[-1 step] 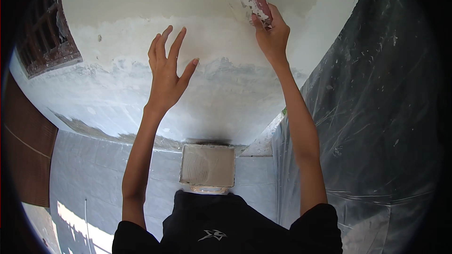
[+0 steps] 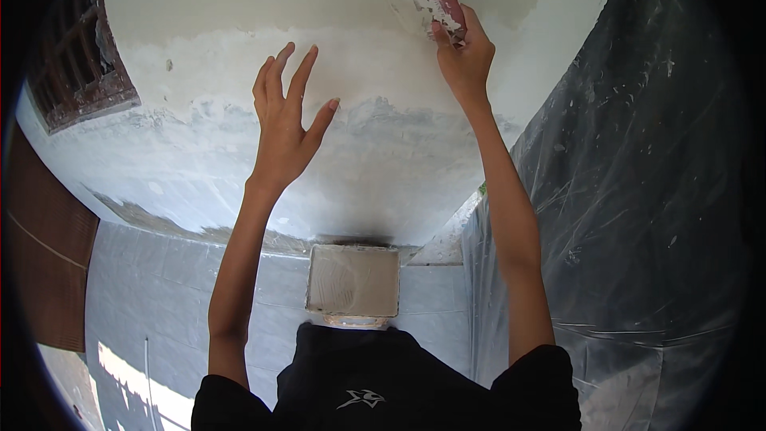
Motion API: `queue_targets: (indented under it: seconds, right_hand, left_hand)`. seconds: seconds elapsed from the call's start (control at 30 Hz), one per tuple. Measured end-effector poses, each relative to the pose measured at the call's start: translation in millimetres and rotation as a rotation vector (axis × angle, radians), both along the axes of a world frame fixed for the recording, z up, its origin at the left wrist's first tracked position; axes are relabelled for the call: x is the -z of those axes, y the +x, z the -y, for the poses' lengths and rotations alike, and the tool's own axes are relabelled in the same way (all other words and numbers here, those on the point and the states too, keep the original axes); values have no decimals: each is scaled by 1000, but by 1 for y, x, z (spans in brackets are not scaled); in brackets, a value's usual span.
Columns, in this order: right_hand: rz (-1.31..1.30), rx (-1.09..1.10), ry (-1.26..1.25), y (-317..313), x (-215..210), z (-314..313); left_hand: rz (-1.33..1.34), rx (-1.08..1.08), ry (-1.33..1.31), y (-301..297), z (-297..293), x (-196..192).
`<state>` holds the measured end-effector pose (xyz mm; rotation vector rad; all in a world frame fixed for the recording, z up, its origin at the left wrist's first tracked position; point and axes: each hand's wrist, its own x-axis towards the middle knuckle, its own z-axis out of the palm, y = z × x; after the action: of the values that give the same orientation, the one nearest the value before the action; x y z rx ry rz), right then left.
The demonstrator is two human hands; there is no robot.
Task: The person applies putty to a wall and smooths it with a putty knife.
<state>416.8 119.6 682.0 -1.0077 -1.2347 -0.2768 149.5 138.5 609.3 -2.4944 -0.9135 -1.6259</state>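
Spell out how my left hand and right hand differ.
Your left hand is empty, while your right hand grips a red, white-smeared tool. The left hand's fingers are spread; the right hand's are closed around the tool. Both hands are bare and raised before the wall.

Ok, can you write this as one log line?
left hand: empty, fingers spread; right hand: holding white-smeared red tool; in front: pale wall; right side: dark plastic sheet
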Motion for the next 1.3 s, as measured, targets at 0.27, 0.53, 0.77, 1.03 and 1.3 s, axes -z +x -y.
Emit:
queue_targets:
  seconds: [0.27, 0.53, 0.77, 1.03, 1.3]
  right_hand:
    - [-57, -118, 141, 2, -7, -3]
    - [-201, 103, 279, 33, -11, 14]
    - [6, 18, -169, 31, 13, 5]
    - [14, -114, -17, 44, -5, 29]
    - [81, 177, 136, 73, -47, 41]
  left_hand:
    - [-5, 23, -42, 3, -3, 1]
    - [16, 85, -35, 8, -3, 4]
    - [26, 107, -58, 19, -2, 5]
    - [16, 56, -39, 13, -2, 4]
    - [2, 48, -37, 14, 3, 5]
